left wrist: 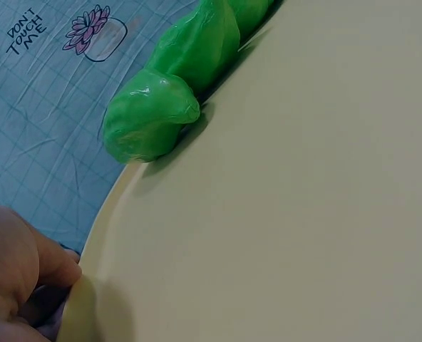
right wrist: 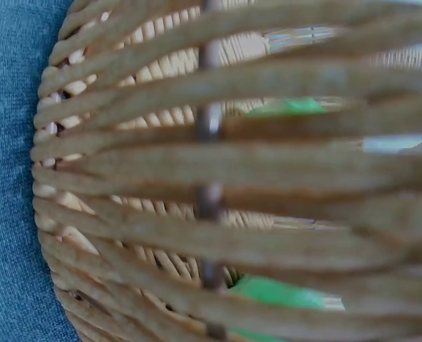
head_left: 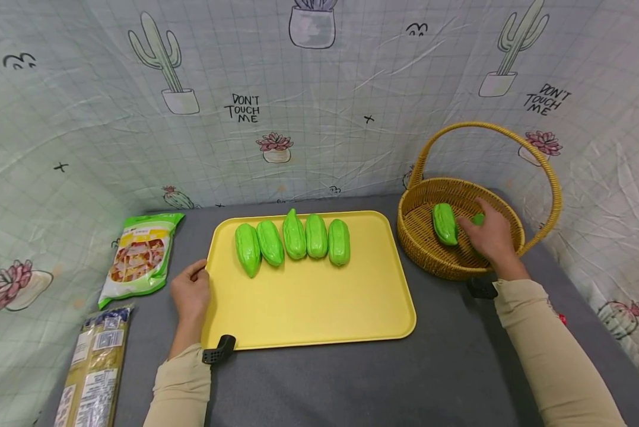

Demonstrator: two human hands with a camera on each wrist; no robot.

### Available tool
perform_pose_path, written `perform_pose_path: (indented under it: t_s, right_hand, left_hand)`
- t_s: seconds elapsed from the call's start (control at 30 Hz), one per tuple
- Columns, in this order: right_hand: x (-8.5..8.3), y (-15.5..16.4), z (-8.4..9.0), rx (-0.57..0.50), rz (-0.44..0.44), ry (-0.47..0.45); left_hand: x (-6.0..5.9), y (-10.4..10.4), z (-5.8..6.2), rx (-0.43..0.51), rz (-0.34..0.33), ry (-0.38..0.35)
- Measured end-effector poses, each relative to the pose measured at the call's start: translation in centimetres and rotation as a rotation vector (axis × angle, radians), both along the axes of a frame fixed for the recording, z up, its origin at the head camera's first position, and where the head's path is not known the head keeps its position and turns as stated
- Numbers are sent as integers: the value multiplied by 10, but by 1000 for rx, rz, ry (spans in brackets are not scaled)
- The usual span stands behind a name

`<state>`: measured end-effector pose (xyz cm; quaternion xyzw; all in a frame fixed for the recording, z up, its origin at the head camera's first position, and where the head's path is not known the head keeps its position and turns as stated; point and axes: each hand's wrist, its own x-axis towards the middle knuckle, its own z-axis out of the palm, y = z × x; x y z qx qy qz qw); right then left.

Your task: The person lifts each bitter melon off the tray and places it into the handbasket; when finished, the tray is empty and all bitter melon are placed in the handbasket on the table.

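Several green bitter gourds [head_left: 295, 234] lie side by side at the far end of a yellow tray [head_left: 319, 296]. My left hand [head_left: 191, 290] rests against the tray's left rim with loosely curled fingers; the left wrist view shows a fingertip [left wrist: 58, 271] touching the rim [left wrist: 100, 228], near the end gourd [left wrist: 154, 121]. In a wicker basket [head_left: 404, 231] at the right, my right hand [head_left: 487, 237] curls over a mostly hidden gourd [head_left: 478, 218], beside another gourd [head_left: 444, 224]. The right wrist view shows only the basket wall [right wrist: 197, 178], with green [right wrist: 275, 292] through its slats.
A green snack bag [head_left: 143, 258] and a long packet [head_left: 95, 367] lie on the grey table left of the tray. The basket's tall handle [head_left: 551, 172] arches over my right hand. A cactus-print cloth backdrop [head_left: 244, 107] encloses the table at the back and sides.
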<state>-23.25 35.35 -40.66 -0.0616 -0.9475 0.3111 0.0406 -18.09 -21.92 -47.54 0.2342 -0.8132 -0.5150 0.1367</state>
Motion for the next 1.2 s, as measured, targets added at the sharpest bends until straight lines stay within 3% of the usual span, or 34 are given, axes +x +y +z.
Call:
perform_pose_path:
  t_s: [0.3,0.57,1.2]
  right_hand:
    - [7,-17,7,-33,-2,98]
    - [10,-37,16,-80,36,130]
    - [17,-84,13,-102,178,139]
  left_hand:
    - [0,0,1,-15,5,12]
    - [0,0,0,-4,3,12]
    - [0,0,-2,-5,6,18]
